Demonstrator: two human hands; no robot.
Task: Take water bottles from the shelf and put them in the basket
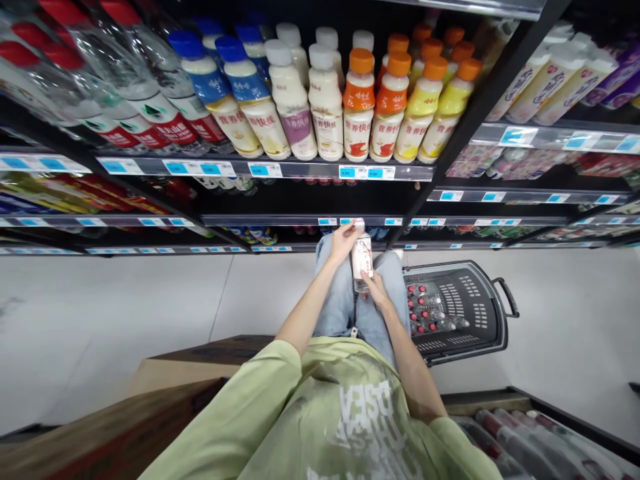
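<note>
I hold a small clear bottle (361,257) with a white and red label in front of my legs, low before the shelves. My left hand (343,241) is closed around its top end near the cap. My right hand (376,288) grips its lower end from below. The bottle stands roughly upright between the two hands. Just to the right of my hands, on the floor, is a dark shopping basket (457,310) holding several red-capped bottles (425,313).
Black shelves (280,167) ahead carry rows of milk-drink bottles with blue, white and orange caps, and red-capped water bottles at the left. Blue price tags line the shelf edges. A brown cardboard box (190,367) lies at lower left; more bottles lie at lower right.
</note>
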